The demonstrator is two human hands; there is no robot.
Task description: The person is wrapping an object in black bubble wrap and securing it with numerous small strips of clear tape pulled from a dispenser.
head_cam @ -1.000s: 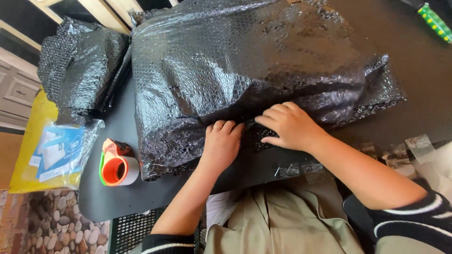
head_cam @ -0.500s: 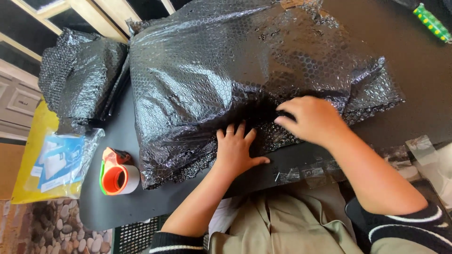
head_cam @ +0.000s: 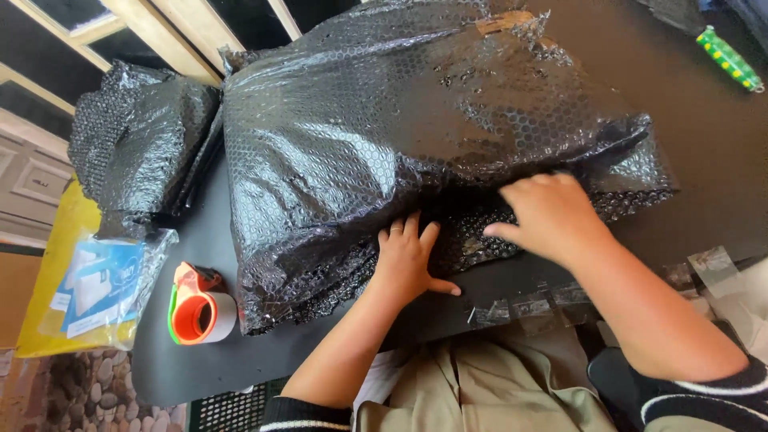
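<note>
**Two hands pressing on a bubble-wrapped bundle**

Dark table [head_cam: 704,152] seen from above, with wooden window frames along its far edge. A large bundle [head_cam: 400,136] wrapped in black bubble wrap lies across the middle of the table and serves as the landmark.

The left hand [head_cam: 410,260] lies flat at the bundle's near edge, fingers spread on the wrap and thumb out on the table, gripping nothing. The right hand [head_cam: 552,216] rests palm down just to the right of it, fingers loosely curled onto the bundle's near fold; whether the fingertips pinch the wrap cannot be told.

Left of the bundle sits a smaller black bubble-wrapped parcel [head_cam: 136,136]. Near the bundle's lower left corner stands an orange tape dispenser [head_cam: 196,308], and beyond it a clear packet of papers [head_cam: 100,280]. Clear tape strips [head_cam: 520,308] stick to the table edge below the hands. A green striped object [head_cam: 728,58] lies far right, cut off by the frame.

What the bundle contains is hidden.
</note>
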